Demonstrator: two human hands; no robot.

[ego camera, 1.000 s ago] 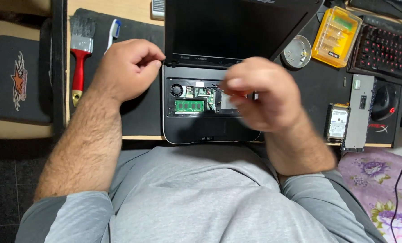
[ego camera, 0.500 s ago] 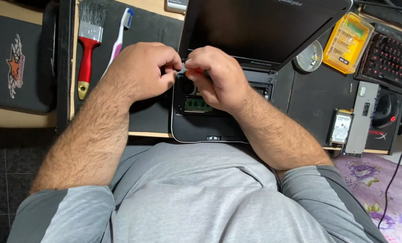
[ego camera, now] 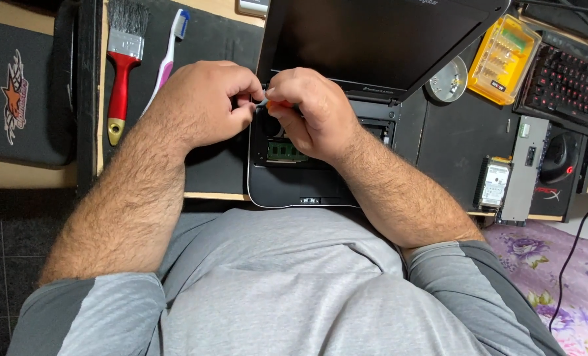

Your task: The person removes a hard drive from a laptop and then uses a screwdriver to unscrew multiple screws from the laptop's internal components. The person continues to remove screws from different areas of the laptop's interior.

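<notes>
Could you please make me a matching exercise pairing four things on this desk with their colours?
Things:
1. brush handle
2. toothbrush handle
3. bit case
4. memory module

Colours:
a. green
b. yellow
c. red
d. pink

Pairs: 1-c, 2-d, 3-b, 4-a
</notes>
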